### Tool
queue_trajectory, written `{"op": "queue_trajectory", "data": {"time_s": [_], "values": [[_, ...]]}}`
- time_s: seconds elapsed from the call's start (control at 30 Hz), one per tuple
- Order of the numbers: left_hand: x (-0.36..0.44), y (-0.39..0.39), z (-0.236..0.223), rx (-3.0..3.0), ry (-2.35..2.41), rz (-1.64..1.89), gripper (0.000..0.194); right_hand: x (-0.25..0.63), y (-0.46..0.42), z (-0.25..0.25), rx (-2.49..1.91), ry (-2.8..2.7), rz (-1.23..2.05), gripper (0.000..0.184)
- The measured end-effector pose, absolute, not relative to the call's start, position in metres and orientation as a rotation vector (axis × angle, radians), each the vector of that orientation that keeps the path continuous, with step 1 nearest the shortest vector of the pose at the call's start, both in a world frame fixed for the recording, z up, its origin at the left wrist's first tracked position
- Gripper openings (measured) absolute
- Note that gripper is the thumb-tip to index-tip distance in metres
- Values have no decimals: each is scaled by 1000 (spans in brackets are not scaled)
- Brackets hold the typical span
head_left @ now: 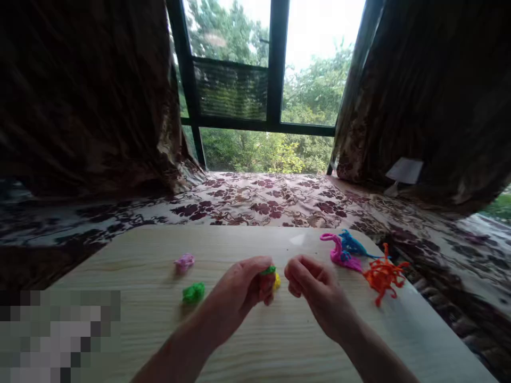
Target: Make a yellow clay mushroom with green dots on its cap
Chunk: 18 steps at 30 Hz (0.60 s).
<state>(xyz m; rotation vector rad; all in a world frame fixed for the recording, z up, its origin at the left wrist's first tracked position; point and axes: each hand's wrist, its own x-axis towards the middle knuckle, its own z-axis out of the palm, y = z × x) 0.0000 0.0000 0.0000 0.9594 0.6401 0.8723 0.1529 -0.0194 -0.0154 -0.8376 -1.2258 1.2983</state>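
Note:
Over the middle of the table, my left hand [255, 282] pinches a small bright green piece [268, 270] of fuzzy-looking material. A yellow lump [277, 281] shows just beside those fingers; whether it is held or lies on the table I cannot tell. My right hand [309, 276] is a short gap to the right, its fingers curled and pressed together; anything in them is hidden. Left of my hands lie a crumpled green bundle [194, 292] and a smaller pale pink one [184, 262].
At the table's right side lie a magenta curled strand [339, 252], a blue tangle [351, 243] and an orange bundle [384, 276] with many curly ends. Beyond the wooden table [239, 242] are a flowered cloth [263, 199], curtains and a window. A white object [404, 170] stands back right.

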Motion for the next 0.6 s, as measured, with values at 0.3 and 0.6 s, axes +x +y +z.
{"op": "queue_trajectory", "data": {"time_s": [0.3,0.6], "values": [[-2,2,-4,889,633,887,26,157,-14,-13,-876,-1250,1313,20],[-4,4,0,891,595,930,24,160,-15,-11,-1010,-1284,1261,25]]}}
